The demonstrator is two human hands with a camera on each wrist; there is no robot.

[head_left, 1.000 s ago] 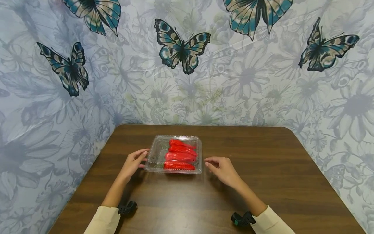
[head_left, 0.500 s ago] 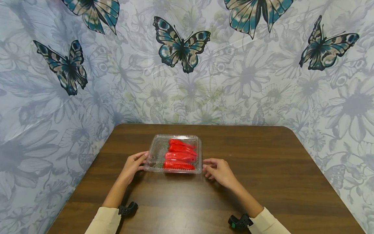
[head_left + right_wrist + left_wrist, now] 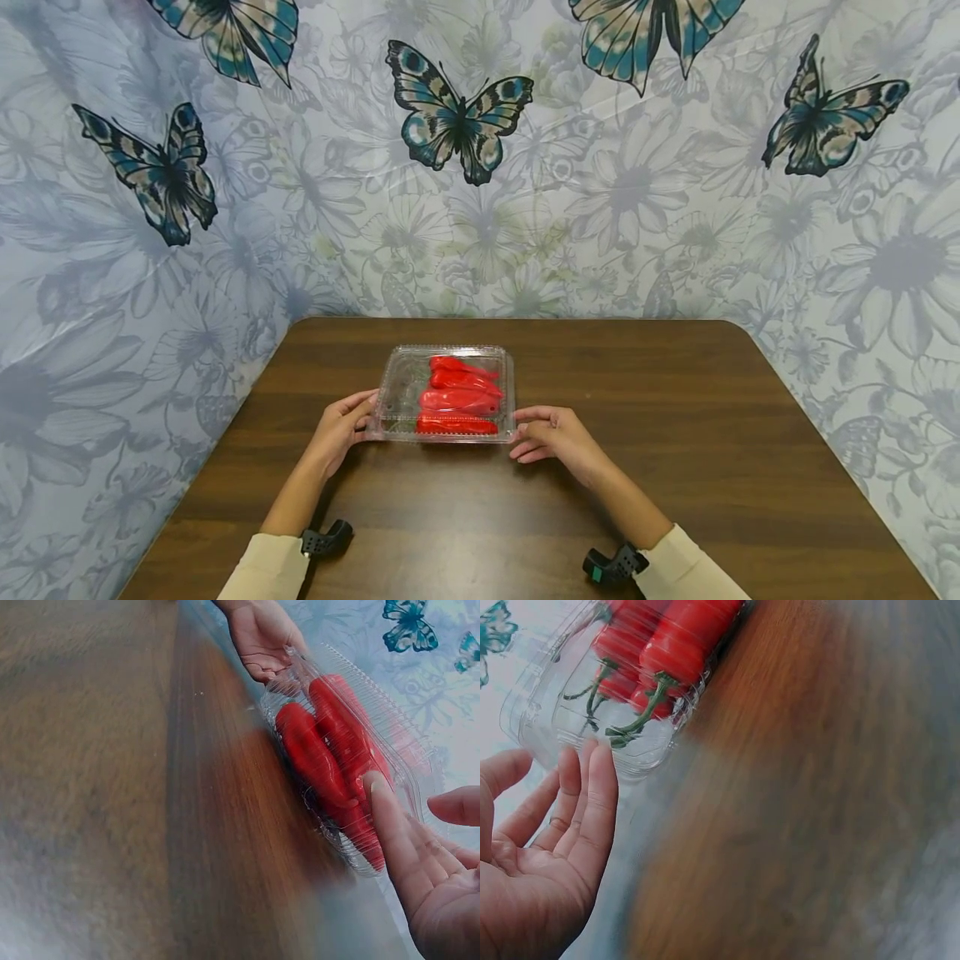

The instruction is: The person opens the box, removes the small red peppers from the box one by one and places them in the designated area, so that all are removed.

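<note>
A clear plastic clamshell box sits on the wooden table with its lid down. Several long red peppers lie side by side inside it; the left wrist view shows their green stems. My left hand is at the box's left side, its fingertips against or very near the edge. At the opposite side is my right hand, with extended fingers reaching the box's near right corner. In both wrist views the thumbs stand away from the fingers. Exact contact under the box rim is hard to see.
The brown wooden table extends to both sides of the box and toward me. Behind it hangs a floral cloth backdrop printed with butterflies. A black band with a camera is on each wrist.
My right hand has moved left, from a small gap to the box's right edge, and its fingers have spread. My left hand stays at the left edge. The box has hardly moved.
</note>
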